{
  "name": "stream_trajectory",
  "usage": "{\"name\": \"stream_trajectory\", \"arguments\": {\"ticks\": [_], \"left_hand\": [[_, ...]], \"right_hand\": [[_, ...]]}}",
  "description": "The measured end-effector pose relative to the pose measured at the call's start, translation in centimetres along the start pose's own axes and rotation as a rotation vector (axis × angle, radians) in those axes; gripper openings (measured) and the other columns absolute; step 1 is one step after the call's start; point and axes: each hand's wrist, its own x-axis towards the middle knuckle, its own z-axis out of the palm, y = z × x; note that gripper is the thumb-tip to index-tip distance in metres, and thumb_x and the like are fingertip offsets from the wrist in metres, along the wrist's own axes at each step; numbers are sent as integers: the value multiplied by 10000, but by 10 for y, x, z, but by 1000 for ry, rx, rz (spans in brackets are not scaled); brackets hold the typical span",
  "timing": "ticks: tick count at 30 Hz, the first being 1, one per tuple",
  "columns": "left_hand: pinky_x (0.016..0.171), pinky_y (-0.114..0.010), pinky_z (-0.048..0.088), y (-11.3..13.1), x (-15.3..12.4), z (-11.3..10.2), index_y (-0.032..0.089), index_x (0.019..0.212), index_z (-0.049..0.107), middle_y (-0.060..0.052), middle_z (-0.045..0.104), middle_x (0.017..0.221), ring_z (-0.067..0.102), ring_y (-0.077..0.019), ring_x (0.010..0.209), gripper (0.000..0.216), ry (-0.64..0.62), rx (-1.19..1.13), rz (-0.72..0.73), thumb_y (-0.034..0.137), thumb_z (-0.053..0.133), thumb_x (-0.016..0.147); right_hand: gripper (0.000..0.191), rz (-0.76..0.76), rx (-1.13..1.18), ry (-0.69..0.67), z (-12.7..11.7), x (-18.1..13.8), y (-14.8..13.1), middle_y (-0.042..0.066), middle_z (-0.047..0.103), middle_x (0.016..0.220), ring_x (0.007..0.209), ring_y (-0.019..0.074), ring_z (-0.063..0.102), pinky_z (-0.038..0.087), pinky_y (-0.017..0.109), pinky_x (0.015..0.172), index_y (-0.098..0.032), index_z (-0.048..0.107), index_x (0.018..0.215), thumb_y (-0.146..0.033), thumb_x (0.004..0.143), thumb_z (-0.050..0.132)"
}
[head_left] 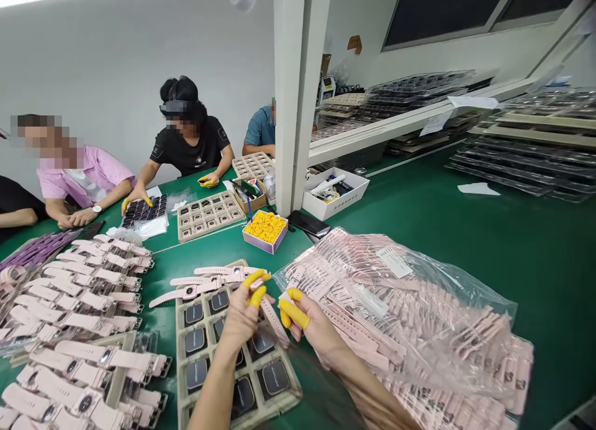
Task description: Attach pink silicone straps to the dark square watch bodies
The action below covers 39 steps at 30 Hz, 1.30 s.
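A pink strap (274,321) is pinched between the left hand (243,315) and right hand (311,326), above the tray (186,380) of watch bodies.

Pink straps, yellow finger covers, green surface

Left hand (242,318) and right hand (316,327) fingers wear yellow rubber cots, around a pale pink watch strap (274,321). Beige moulded tray (233,349) holds black square watch faces. Clear plastic bag of pink straps (410,318), white label. Finished pink watches (79,306) in rows. Small box of yellow cots (265,229), white-lilac sides. Dark green felt surface (512,244).
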Motion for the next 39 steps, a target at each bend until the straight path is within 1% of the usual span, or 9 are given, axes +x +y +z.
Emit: {"name": "stream_trajectory", "arguments": {"ticks": [2,4,8,16,21,25,31,36,39], "left_hand": [[940,-398,608,-3,-4,10,194,1207,714,-116,776,1137,751,-243,995,319,-158,151,144,236,607,910],[1068,-410,544,-4,-6,14,216,1246,709,-105,727,1286,691,-243,1174,411,-255,258,281,122,544,882],[1112,-403,511,-7,-5,6,240,1336,661,-97,687,1353,642,-225,1256,511,-343,351,364,61,449,907],[1122,-424,503,-13,-10,5,244,1376,630,-99,672,1346,628,-233,1258,592,-287,374,340,27,432,861],[1175,-424,460,-2,-16,8,247,1356,668,-109,646,1375,592,-253,1312,436,-276,344,275,185,480,968],[1170,-405,474,4,-18,5,246,1331,692,-108,675,1306,610,-249,1282,389,-284,351,287,258,485,1001],[1094,-438,531,10,-16,0,241,1267,713,-125,677,1209,648,-273,1174,360,-334,640,358,218,561,942],[1071,-375,551,15,-17,-2,255,1304,696,-109,708,1252,680,-238,1162,365,-336,469,307,239,532,979],[1060,-382,560,20,-18,-10,250,1360,661,-108,724,1269,701,-247,1136,429,-287,407,305,242,603,935]], "right_hand": [[399,42,69,-49,5,-4,0,-55,578,582,407,82,396,306,216,425,-218,596,862,-602,874,707],[384,86,128,-87,9,-7,0,-65,532,529,393,87,376,289,218,408,-212,605,845,-576,859,726],[363,73,190,-70,11,-9,-4,-71,487,514,409,71,330,263,204,404,-185,628,820,-528,858,738],[398,77,287,0,19,-8,-5,-96,454,506,405,56,275,229,182,391,-200,575,810,-534,814,792],[456,136,402,32,19,-7,-7,-106,410,510,406,49,235,189,181,389,-218,498,748,-529,756,831],[450,158,413,40,17,-7,-7,-105,409,522,411,45,229,171,179,393,-214,498,747,-513,753,835],[445,200,314,29,16,-7,-7,-113,392,524,417,42,203,143,177,395,-212,500,751,-508,738,831],[442,170,250,-3,15,-8,-7,-105,413,528,416,56,230,184,195,408,-218,510,779,-572,798,773],[426,31,11,-2,10,-8,-9,-80,483,575,455,93,347,285,226,452,-218,557,857,-621,875,695]]}}
